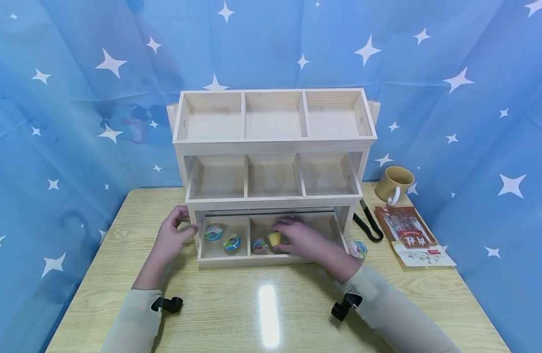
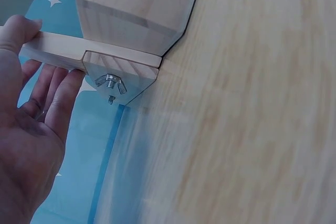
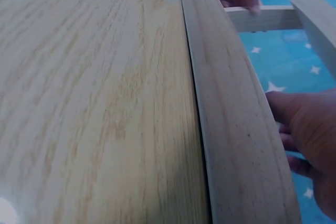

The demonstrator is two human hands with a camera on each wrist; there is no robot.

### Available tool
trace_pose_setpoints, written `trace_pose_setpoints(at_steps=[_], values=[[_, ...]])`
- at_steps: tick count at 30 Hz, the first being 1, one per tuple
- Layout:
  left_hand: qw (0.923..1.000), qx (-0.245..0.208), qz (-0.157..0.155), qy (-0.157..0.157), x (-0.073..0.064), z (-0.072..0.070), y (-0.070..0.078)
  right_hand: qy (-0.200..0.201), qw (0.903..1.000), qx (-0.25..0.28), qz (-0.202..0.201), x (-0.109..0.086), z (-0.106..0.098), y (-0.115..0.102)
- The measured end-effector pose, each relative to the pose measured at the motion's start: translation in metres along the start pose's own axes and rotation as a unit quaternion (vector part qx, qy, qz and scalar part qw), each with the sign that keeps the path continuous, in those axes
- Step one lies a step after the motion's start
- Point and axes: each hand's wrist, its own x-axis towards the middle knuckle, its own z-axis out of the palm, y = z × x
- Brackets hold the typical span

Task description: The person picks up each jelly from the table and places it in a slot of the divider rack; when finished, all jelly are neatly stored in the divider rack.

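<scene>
A three-tier wooden shelf (image 1: 275, 147) stands on the table. My left hand (image 1: 175, 233) grips its left upright (image 2: 58, 45), thumb on one side and fingers on the other. My right hand (image 1: 299, 238) reaches into the bottom tray (image 1: 253, 262) and pinches a small yellow cup (image 1: 274, 239) in the middle compartment. Just left of it lies a jelly cup (image 1: 259, 246) with a colourful lid. Two more, a blue-lidded jelly cup (image 1: 214, 232) and a multicoloured one (image 1: 232, 242), sit in the left compartment. In the right wrist view the tray's front board hides the fingertips of my right hand (image 3: 312, 140).
Right of the shelf, another jelly cup (image 1: 357, 249) lies on the table (image 1: 226, 309). Behind it are a black-handled tool (image 1: 371, 226), a brown snack bag (image 1: 407, 233) and a tan mug (image 1: 392, 184). A blue starry curtain (image 1: 271, 44) hangs close behind the shelf.
</scene>
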Motion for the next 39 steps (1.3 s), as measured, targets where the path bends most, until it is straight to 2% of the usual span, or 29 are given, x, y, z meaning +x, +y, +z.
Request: trace_pose_setpoints(at_steps=[6, 14, 19, 24, 30, 35, 39], values=[[1.0000, -0.002, 0.001, 0.001, 0.000, 0.001, 0.001, 0.008, 0.9999, 0.014, -0.001, -0.003, -0.003, -0.003], [1.0000, -0.002, 0.001, 0.002, 0.001, 0.002, 0.002, 0.024, 0.9980, 0.058, 0.009, -0.007, -0.010, -0.005], [1.0000, -0.002, 0.005, 0.005, 0.001, 0.002, 0.002, 0.044, 0.9950, 0.087, 0.021, -0.016, -0.016, -0.006], [1.0000, 0.000, -0.001, 0.003, 0.000, 0.002, 0.003, 0.067, 0.9920, 0.099, 0.040, -0.034, -0.025, -0.006], [1.0000, -0.001, -0.003, 0.006, -0.001, 0.002, 0.002, 0.111, 0.9897, 0.080, 0.040, -0.063, -0.034, -0.001], [1.0000, -0.001, -0.001, 0.008, -0.001, 0.002, 0.003, 0.156, 0.9838, 0.083, 0.031, -0.092, -0.037, 0.010], [1.0000, -0.002, 0.000, 0.008, 0.000, 0.003, 0.004, 0.182, 0.9795, 0.074, 0.048, -0.117, -0.039, 0.023]])
